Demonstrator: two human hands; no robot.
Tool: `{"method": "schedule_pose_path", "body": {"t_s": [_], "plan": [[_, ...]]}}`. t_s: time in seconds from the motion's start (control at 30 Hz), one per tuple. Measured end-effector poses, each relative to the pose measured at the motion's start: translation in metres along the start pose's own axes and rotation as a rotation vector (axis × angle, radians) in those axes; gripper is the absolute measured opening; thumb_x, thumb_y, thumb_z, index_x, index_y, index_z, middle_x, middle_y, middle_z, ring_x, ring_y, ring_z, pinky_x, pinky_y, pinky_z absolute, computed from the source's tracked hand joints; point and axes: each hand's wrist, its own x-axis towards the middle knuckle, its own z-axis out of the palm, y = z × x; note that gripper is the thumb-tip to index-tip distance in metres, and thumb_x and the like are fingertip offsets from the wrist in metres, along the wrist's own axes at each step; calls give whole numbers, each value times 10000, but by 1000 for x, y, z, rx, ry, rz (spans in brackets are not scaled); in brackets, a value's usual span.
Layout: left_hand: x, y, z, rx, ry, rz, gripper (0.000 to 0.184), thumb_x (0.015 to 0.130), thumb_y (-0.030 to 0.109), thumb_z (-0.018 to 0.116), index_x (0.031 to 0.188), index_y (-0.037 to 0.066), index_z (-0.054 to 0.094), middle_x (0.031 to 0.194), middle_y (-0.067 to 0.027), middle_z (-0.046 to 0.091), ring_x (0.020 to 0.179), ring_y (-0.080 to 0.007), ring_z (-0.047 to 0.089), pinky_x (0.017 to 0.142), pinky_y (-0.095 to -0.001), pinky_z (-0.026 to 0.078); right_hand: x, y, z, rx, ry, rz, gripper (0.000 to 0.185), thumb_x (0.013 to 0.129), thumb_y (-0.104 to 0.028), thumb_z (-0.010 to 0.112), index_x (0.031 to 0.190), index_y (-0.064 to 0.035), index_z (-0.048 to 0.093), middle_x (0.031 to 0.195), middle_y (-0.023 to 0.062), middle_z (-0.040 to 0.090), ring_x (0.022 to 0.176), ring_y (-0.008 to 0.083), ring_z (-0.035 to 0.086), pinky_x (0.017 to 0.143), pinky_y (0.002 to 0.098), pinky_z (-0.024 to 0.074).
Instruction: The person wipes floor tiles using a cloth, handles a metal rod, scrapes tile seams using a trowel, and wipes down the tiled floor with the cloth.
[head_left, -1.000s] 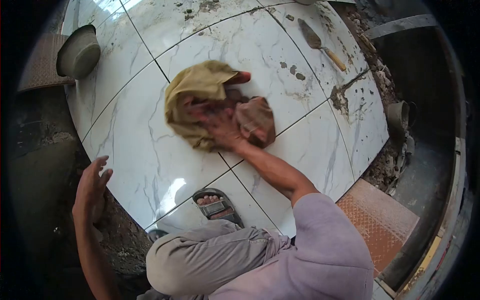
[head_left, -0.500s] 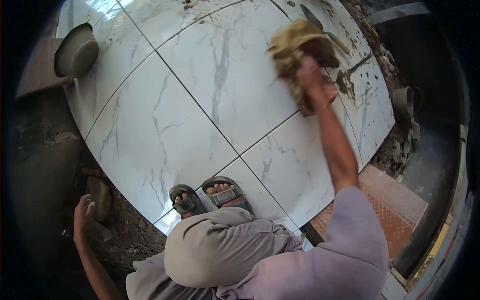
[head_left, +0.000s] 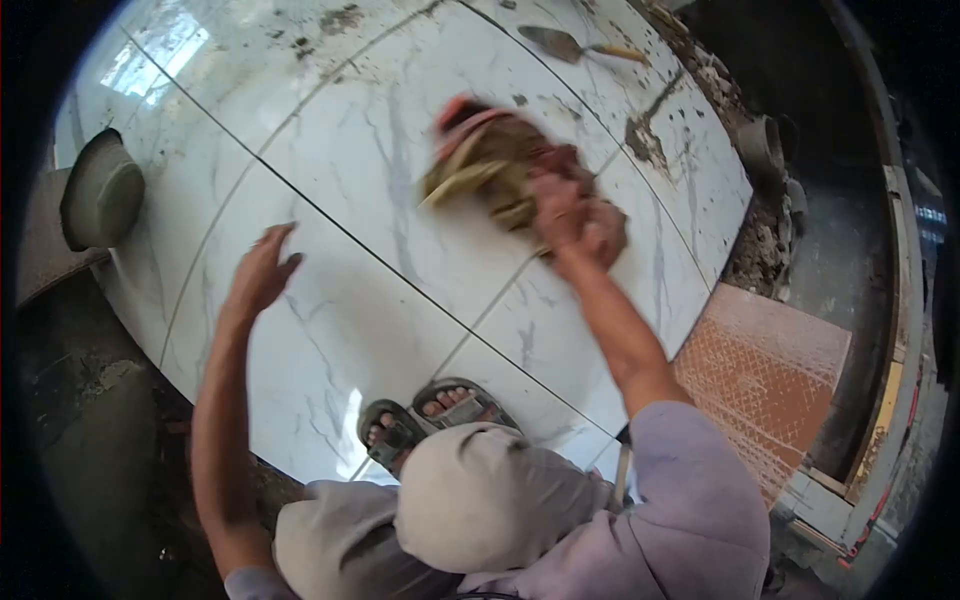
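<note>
My right hand (head_left: 572,215) is closed on a bunched, dirty yellow-brown and red rag (head_left: 505,175), blurred by motion and lying over the white marbled floor tiles (head_left: 360,190). Dark joint lines run between the tiles. Over the tiles at the left, my left hand (head_left: 264,268) holds nothing, with its thumb apart from the fingers. Past the rag, a trowel (head_left: 553,43) with a wooden handle rests on the dirt-specked tiles.
A grey mortar-stained bowl (head_left: 112,195) lies tipped at the left edge of the tiles. Mud smears (head_left: 648,140) and rubble (head_left: 765,240) line the right side. A reddish-brown tile (head_left: 765,375) sits at lower right. My sandalled feet (head_left: 455,402) are on the tiles.
My right hand has swept the rag to the left and nearer to me, away from the trowel. My left hand has come up from the lower left to over the tiles.
</note>
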Motion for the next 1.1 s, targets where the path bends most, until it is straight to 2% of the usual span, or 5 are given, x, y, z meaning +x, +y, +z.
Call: {"method": "schedule_pose_path", "body": {"t_s": [0.2,0.43,0.5,0.73,1.1], "plan": [[59,-5,38,144,1,-31,754,796,268,691,1452,241,319,1530,-139,240,1373,-367,295,1053,-515,341,133,68,-89,60,-267,497,394,826,-185,565,1172,3,547,1076,257,610,1040,428,567,887,436,453],[63,-22,19,115,-37,-53,977,664,350,805,1470,181,281,1561,-86,176,1418,-302,219,1074,-495,329,35,-135,-71,-106,-616,-246,474,691,-163,581,1133,5,563,1124,236,554,1148,466,447,918,587,360],[63,-26,21,92,-35,-55,983,658,334,811,1469,168,281,1560,-90,177,1418,-307,219,1076,-484,330,10,-195,-63,102,-257,-560,494,753,-158,512,1242,-118,561,1119,195,538,1046,409,457,807,626,379],[68,-31,27,114,49,-44,1009,591,282,856,1436,132,326,1541,-96,233,1394,-305,281,1047,-437,387,179,-116,-51,103,-609,109,535,729,12,491,1241,-140,529,1237,152,549,1074,369,550,895,469,463],[79,-46,11,110,-90,34,995,549,86,842,1412,163,353,1517,-96,284,1366,-304,335,1014,-414,446,307,-165,-195,536,-313,-165,452,751,-45,556,1203,-52,550,1167,190,586,1126,368,529,942,414,436]]}}
